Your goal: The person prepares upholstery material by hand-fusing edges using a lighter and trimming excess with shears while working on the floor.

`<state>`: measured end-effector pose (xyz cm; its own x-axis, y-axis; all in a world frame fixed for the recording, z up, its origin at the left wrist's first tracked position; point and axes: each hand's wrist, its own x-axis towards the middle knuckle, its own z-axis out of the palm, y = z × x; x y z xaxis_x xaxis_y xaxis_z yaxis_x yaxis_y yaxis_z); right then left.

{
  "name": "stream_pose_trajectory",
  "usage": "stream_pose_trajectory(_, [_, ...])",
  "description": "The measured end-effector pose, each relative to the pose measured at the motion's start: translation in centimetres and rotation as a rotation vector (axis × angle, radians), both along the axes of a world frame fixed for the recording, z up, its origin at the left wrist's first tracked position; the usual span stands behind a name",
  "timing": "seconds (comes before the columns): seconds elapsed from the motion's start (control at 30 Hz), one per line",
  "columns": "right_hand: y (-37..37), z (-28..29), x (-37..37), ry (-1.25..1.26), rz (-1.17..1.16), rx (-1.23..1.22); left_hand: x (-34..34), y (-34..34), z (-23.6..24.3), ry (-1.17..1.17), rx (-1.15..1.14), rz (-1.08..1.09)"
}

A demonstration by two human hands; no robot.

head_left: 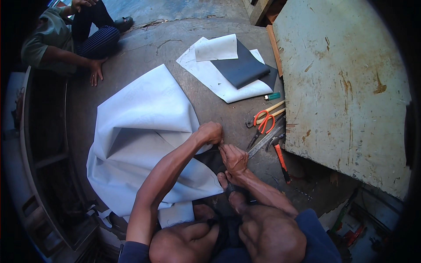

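Observation:
A large, rumpled white sheet (140, 103) spreads over the floor on my left, its folds standing up in the middle. My left hand (211, 133) is closed at the sheet's right edge. Just below it and close by, my right hand (234, 158) is closed too, fingers curled inward. What the two hands pinch between them is hidden by the fingers. Dark material (210, 160) shows under the hands, beside my foot (223, 180). To the right of my right hand lie a long metal ruler (265, 142) and scissors with orange handles (265, 122).
Pincers with pale handles (274, 106), a green lighter (272, 96) and an orange-handled hammer (280, 160) lie along a worn pale board (342, 87) at right. Folded white and dark sheets (240, 65) lie ahead. Another person (57, 48) sits at far left, hand on the floor.

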<state>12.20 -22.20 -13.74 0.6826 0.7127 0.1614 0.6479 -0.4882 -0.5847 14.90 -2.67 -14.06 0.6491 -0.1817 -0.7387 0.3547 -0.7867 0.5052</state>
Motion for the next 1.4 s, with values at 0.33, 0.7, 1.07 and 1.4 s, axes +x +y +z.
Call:
stream_pose_trajectory(0.33, [-0.4, 0.1, 0.2, -0.127, 0.087, -0.041, 1.2, -1.0, 0.7, 0.027, 0.124, -0.173])
stream_pose_trajectory(0.7, [0.2, 0.5, 0.0, 0.044, -0.016, 0.014, 0.5, -1.1, -1.9, -0.017, 0.112, -0.135])
stream_pose_trajectory(1.07, [-0.1, -0.3, 0.4, 0.231, -0.053, 0.114, -0.3, -1.8, -0.6, -0.004, 0.07, 0.037])
stream_pose_trajectory(1.4, [-0.6, 0.5, 0.5, 0.167, -0.039, 0.12, -0.3, 0.9, -2.6, -0.013, -0.192, -0.055])
